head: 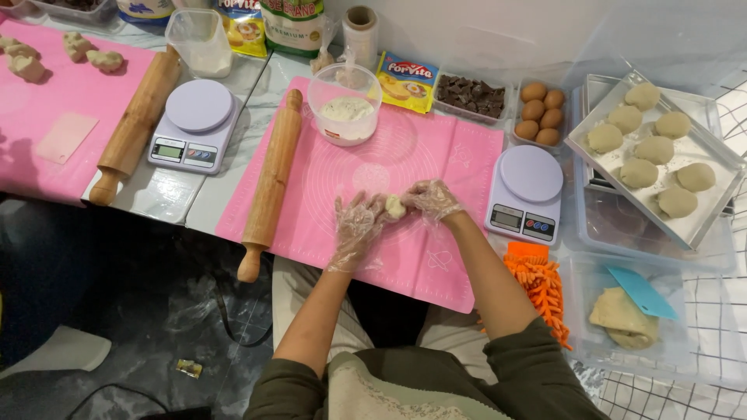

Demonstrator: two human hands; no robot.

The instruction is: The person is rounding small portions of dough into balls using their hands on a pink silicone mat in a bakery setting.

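Across a grey marble counter, a pink silicone mat [405, 167] is flanked by a wooden rolling pin [270, 183], a tub of flour [345, 114] and a white kitchen scale [526, 194]. Above the mat, my left hand [355, 225] and right hand [432, 200], both in thin clear gloves, close around a small dough ball [395, 207], pinching it between the fingertips. Loose glove film could snag in the soft dough and tear it, I judge, or too hard a squeeze could flatten it. It looks pale cream, smooth and rounded, like those on the floured metal tray [704, 225].
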